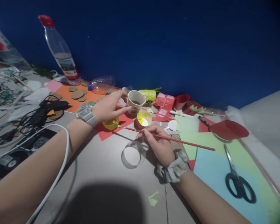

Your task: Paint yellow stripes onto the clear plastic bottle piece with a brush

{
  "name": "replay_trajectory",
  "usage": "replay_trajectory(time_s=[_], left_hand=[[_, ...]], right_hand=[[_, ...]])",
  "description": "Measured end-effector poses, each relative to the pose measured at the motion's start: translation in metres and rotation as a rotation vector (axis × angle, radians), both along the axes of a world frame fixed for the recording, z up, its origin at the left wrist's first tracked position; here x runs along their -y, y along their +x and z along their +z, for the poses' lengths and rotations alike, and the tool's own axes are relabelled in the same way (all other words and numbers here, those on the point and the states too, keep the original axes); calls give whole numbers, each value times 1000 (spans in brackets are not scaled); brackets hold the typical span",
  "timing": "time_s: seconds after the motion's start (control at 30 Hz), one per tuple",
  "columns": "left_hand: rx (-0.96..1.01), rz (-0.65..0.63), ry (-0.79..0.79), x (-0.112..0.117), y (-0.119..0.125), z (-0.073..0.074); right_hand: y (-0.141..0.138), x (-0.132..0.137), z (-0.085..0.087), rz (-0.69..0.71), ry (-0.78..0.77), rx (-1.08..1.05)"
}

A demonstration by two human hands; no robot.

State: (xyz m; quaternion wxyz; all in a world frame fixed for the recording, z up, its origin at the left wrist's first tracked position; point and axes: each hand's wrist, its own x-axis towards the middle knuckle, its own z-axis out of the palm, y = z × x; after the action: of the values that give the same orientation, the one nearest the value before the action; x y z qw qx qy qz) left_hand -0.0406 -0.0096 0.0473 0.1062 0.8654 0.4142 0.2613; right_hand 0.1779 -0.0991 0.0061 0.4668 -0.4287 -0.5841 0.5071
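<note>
on the head view, my right hand [157,140] grips a slim red paintbrush [182,141], tip by a round yellow tub [110,124]; my left hand [109,106] meets a patterned white paper cup [135,104], but i can't tell if it's gripping. the small round yellow-streaked cup [144,123] has white inside; its yellow looks only part done. grey tabletop [100,171], cluttered; dark blue wall [154,40] behind.

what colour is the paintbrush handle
The paintbrush handle is red, seen best in the head view.

paintbrush [191,143] red | cup [136,107] white inside, patterned outside | wall [154,46] blue | scissor handles [240,186] black
</note>
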Motion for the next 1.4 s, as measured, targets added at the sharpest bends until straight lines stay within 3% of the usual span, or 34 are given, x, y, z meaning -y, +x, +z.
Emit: replay_trajectory(time_s=[0.17, 0.3, 0.43, 0.7, 0.87, 1.03, 1.2, 1.4], left_hand=[[-4, 178, 181, 2, 1, 6], [-159, 394, 157, 1, 2, 6], [-273, 538, 104, -1, 3, -6], [-225, 403, 91, -10, -2, -25], [-196, 344, 100, -13, -4, -26], [-199, 323, 84, -13, -4, -25], [-202, 318, 63, -12, -4, -23], [-216, 295, 66, -12, -4, -22]], right_hand=[[0, 0, 0, -35, 3, 7], [0, 0, 0, -16, 1, -7], [0, 0, 0, -32, 9, 6], [-1, -1, 1, -42, 16, 33], [0, -2, 0, -31, 16, 34], [0, -1, 0, -121, 26, 29], [-1, 0, 0, -17, 20, 23], [0, -1, -1, -83, 27, 38]])
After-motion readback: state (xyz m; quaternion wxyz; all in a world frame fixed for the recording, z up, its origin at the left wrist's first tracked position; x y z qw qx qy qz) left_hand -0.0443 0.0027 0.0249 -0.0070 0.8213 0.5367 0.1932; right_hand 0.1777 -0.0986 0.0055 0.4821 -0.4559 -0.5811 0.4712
